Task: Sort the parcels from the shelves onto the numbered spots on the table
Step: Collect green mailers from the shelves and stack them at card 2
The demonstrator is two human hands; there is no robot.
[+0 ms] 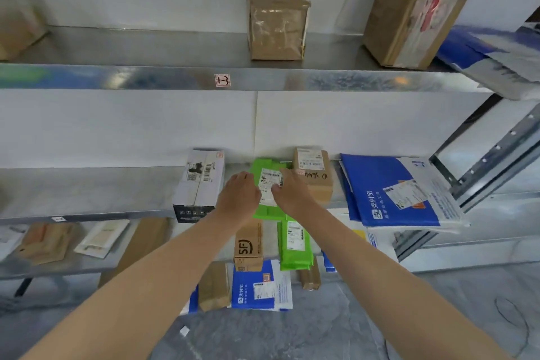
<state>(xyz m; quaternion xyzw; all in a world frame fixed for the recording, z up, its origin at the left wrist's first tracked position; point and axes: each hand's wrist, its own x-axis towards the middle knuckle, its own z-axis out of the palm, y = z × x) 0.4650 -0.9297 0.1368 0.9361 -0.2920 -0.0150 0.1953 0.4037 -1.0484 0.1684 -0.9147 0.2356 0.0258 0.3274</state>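
A: Where is the parcel?

B: The green mailer (267, 184) lies flat on the middle shelf (87, 193), white label up, front end over the shelf lip. It sits between a white carton (201, 184) on its left and a small brown box (314, 175) on its right, close to both.

A: Hands?

B: Both are on it. The left hand (238, 193) has its fingers bent over the mailer's left edge. The right hand (292, 190) grips the right side, thumb on the label and fingers curled at the far edge.

A: Lifted?

B: Cannot tell; the hands cover the underside.

A: Around it?

B: A blue mailer (391, 193) lies further right on the same shelf. A taped cardboard carton (277, 25) stands on the upper shelf (146, 47). An SF carton (248, 245) and a second green pouch (295, 245) sit on the level below.
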